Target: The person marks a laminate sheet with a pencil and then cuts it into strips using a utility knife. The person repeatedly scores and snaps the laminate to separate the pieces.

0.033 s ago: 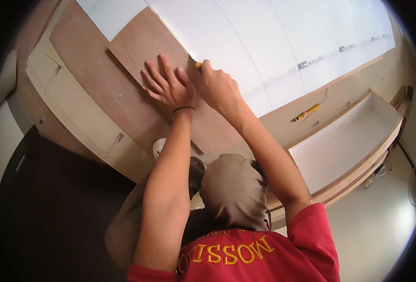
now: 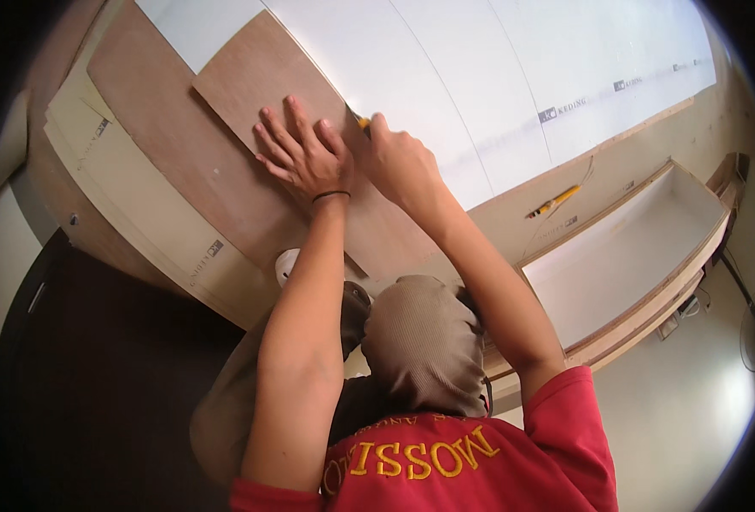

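My left hand (image 2: pixel 307 160) lies flat on a brown wooden board (image 2: pixel 254 68), fingers spread, pressing its upper face. In my closed right hand (image 2: pixel 401 169) is a cutter knife with a yellow body (image 2: pixel 363 125), mostly hidden by the fingers. Its dark blade meets the board's right long edge, where the board overlaps a large white sheet (image 2: pixel 412 85). A few thin curved lines run across that sheet.
Right of my right forearm, a yellow pencil-like tool (image 2: pixel 553 202) lies on a beige sheet. A shallow white-lined wooden tray (image 2: pixel 625 247) stands beyond it. More brown board (image 2: pixel 156 119) and a cream printed sheet (image 2: pixel 130 188) lie to the left. My bent knee (image 2: pixel 420 341) is close below.
My right hand and the knife have slid slightly toward me along the board's edge. The left hand stays pressed in the same place.
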A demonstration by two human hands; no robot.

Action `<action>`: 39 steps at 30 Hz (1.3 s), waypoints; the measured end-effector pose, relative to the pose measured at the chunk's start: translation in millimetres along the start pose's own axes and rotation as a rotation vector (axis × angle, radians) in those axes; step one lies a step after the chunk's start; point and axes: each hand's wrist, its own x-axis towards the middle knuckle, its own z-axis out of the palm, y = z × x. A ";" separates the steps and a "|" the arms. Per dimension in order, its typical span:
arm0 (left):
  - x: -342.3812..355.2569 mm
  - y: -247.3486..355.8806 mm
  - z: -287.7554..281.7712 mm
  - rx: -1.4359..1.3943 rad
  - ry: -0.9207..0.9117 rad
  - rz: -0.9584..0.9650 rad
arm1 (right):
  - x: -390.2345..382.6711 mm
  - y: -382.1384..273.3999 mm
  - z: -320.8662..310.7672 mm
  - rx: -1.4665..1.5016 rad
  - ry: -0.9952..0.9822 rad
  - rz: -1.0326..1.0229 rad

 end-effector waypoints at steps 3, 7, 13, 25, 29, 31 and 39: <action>-1.1 -6.1 0.4 -0.024 0.018 0.000 | -46.4 26.6 17.3 0.014 -0.037 0.056; 0.4 -3.3 -0.1 -0.046 0.025 0.018 | -110.0 68.9 35.9 0.071 -0.064 0.104; 8.4 3.8 5.0 -0.085 0.025 0.010 | -147.7 104.3 60.1 0.015 -0.063 0.123; 7.1 0.6 10.6 -0.035 0.066 0.016 | -190.6 127.4 62.6 0.027 -0.258 0.320; 0.3 -1.0 5.6 -0.016 0.045 0.018 | -202.4 125.7 55.9 0.089 -0.305 0.352; 3.2 -1.5 9.8 -0.006 0.070 0.030 | -207.4 124.1 56.6 0.116 -0.243 0.319; 2.4 -1.3 7.7 0.006 0.087 0.067 | -189.6 132.3 52.5 0.287 0.242 0.312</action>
